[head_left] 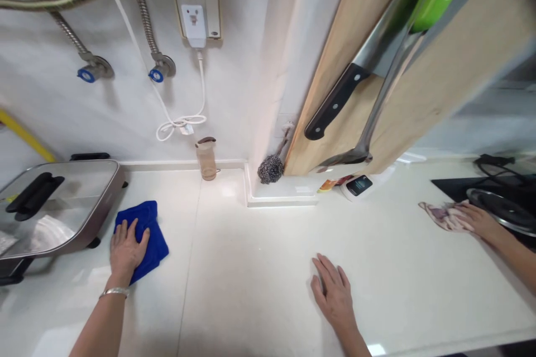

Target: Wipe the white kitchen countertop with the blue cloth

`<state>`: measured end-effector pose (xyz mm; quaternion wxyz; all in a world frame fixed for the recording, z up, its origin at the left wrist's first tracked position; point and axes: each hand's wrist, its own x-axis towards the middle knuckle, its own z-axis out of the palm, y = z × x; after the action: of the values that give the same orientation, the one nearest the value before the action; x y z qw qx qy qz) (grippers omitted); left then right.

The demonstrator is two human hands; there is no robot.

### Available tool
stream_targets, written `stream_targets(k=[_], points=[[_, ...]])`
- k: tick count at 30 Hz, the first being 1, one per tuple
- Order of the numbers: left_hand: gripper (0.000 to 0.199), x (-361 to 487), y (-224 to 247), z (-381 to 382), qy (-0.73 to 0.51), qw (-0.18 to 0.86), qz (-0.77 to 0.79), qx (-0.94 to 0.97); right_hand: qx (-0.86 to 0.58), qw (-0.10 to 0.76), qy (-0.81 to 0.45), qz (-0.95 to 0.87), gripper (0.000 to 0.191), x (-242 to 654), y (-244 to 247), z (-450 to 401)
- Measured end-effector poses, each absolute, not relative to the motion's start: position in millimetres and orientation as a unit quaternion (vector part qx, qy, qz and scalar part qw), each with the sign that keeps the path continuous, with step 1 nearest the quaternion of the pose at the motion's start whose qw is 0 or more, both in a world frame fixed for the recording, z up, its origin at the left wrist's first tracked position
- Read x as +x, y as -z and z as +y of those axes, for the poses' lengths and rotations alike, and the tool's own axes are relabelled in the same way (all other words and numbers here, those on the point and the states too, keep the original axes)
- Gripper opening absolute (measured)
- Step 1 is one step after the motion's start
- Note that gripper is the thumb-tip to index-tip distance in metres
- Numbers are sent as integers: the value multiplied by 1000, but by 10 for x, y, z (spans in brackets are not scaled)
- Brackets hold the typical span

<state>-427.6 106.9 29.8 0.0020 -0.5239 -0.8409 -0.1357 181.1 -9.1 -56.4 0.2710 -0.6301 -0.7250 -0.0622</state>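
Observation:
My left hand (pixel 127 251), with a silver bangle at the wrist, lies on a folded blue cloth (pixel 153 242) on the white countertop (pixel 247 279). Its fingers rest on the cloth with the thumb spread to the right; they are not wrapped round it. Beside the cloth on the left is a rectangular electric pan (pixel 84 201) with a glass lid. Farther right, my right hand (pixel 335 293) touches the bare counter, fingers loosely stretched and holding nothing. Another person's hand (pixel 477 222) at the far right presses a pale patterned cloth (pixel 448 216) on the counter.
A small brownish translucent bottle (pixel 206 160) stands by the wall. A steel wool scrubber (pixel 270 169) hangs beside a wooden board (pixel 364 95), where a black-handled knife (pixel 335 103) and a metal spatula (pixel 383 100) hang. A white container (pixel 355 187) is below; a pan lid (pixel 508 209) lies right.

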Motion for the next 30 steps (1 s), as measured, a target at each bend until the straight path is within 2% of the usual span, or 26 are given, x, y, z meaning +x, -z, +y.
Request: stream_targets(k=[16, 30], points=[[82, -4047, -329, 312, 129, 42, -861, -491, -632, 290, 64, -716, 45, 1799, 586, -64], [89, -3761, -107, -212, 139, 52, -846, -513, -625, 299, 74, -717, 45, 1802, 624, -76]])
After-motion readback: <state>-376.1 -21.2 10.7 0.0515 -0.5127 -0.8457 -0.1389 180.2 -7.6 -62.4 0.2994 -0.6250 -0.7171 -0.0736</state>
